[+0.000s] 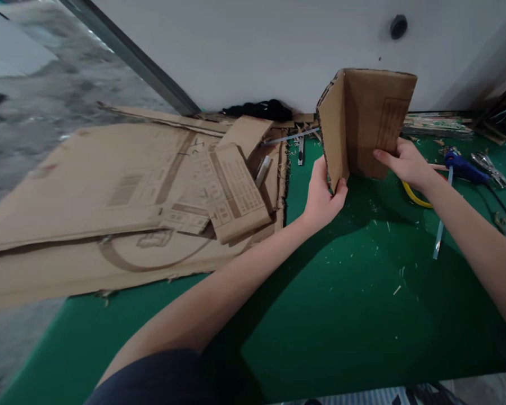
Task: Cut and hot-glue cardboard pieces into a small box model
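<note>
A folded piece of cardboard (371, 121) is held up above the green tabletop, its two panels meeting at an upright crease. My left hand (325, 194) grips the bottom of the narrower left panel, thumb on the inner side. At the lower right edge of the wider panel, my right hand (405, 163) pinches the cardboard with its thumb in front. Printed marks show faintly on that wider panel. Behind my right wrist lies a yellow ring-shaped thing (416, 197), partly hidden.
Flat cardboard sheets (88, 174) and smaller cut pieces (240, 191) cover the left side. A utility knife (301, 151) lies beyond my left hand. A blue glue gun (464, 166), pliers (489, 169) and a glue stick (439, 236) lie right. A white wall (278, 50) stands behind.
</note>
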{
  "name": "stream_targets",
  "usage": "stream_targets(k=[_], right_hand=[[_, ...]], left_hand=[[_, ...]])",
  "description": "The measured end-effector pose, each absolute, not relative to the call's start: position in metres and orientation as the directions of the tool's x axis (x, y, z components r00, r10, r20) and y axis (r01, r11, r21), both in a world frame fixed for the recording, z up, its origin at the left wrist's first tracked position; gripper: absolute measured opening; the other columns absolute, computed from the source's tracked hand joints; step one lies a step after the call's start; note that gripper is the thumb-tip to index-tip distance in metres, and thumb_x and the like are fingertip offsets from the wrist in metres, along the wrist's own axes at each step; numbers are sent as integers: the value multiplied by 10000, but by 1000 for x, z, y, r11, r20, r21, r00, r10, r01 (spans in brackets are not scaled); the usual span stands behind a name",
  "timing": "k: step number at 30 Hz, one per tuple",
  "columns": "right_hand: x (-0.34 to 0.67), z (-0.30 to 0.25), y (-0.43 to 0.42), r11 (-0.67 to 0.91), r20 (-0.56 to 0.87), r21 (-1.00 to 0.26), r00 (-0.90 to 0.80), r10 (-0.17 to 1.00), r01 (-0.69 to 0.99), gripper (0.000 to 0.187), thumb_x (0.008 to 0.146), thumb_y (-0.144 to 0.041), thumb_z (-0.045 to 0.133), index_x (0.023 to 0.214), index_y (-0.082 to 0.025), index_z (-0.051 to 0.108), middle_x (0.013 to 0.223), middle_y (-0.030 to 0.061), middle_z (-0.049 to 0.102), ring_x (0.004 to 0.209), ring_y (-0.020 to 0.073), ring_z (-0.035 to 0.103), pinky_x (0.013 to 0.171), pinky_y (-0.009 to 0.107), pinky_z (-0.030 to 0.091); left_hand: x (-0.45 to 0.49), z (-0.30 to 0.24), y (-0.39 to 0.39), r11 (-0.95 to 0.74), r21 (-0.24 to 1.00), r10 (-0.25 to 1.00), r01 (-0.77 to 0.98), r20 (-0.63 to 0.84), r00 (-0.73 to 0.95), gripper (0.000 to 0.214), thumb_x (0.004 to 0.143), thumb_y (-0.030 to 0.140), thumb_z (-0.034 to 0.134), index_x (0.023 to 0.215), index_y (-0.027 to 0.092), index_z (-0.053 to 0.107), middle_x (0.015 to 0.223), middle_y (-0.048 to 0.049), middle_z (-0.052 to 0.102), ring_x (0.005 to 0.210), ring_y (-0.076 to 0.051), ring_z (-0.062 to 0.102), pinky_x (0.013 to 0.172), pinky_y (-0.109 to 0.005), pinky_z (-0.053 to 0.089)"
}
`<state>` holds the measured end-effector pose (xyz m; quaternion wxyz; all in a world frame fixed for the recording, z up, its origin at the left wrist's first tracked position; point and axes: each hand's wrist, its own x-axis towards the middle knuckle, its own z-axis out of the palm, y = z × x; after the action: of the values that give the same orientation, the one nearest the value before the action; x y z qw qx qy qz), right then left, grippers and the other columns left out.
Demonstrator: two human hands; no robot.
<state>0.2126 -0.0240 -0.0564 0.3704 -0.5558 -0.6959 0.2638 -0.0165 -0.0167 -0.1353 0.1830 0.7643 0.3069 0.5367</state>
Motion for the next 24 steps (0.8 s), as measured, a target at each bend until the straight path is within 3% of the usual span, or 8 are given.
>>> stream_targets(k=[6, 9, 13, 19, 24], right_hand=[[211, -58, -24, 267, 254, -751, -109, 961, 603, 421, 913, -540, 577, 1101, -191, 718, 1259, 124, 720, 1241, 364, 620, 1097, 549, 487], [213, -63, -23, 266, 256, -758, -103, 961, 595, 441, 920, -559, 566, 1117, -194, 715, 1222, 129, 724, 1207, 363, 639, 1067, 546, 511], [214, -66, -24, 251, 248, -765, -88, 965, 593, 479, 930, -595, 551, 1184, -215, 697, 1228, 127, 719, 1200, 363, 642, 1040, 549, 531], [211, -62, -27, 268, 251, -750, -114, 961, 605, 447, 946, -589, 537, 1092, -204, 710, 1211, 135, 715, 1194, 351, 636, 1065, 532, 511], [211, -63, -24, 265, 251, -744, -111, 962, 613, 419, 947, -562, 542, 1097, -207, 708, 1200, 123, 715, 1188, 338, 636, 1041, 505, 527]], left_hand=[[-17, -139, -12, -744, 637, 667, 200, 697, 262, 592, 1023, 530, 450, 1523, 275, 262, 1399, -153, 580, 1322, -271, 583, 1201, -477, 418], [-20, -143, -8, -728, 660, 683, 187, 671, 290, 609, 1015, 562, 444, 1524, 273, 275, 1367, -148, 603, 1275, -273, 614, 1167, -479, 456], [-23, -145, -6, -718, 677, 684, 159, 646, 338, 621, 1010, 562, 447, 1535, 292, 254, 1383, -138, 602, 1252, -270, 634, 1100, -459, 521], [-24, -144, -5, -731, 672, 660, 118, 652, 374, 646, 1011, 582, 439, 1555, 316, 215, 1545, -127, 494, 1430, -264, 511, 1185, -439, 452], [-20, -149, -9, -682, 716, 720, 148, 620, 312, 574, 1029, 478, 444, 1542, 301, 258, 1518, -128, 526, 1400, -266, 546, 1171, -462, 469]])
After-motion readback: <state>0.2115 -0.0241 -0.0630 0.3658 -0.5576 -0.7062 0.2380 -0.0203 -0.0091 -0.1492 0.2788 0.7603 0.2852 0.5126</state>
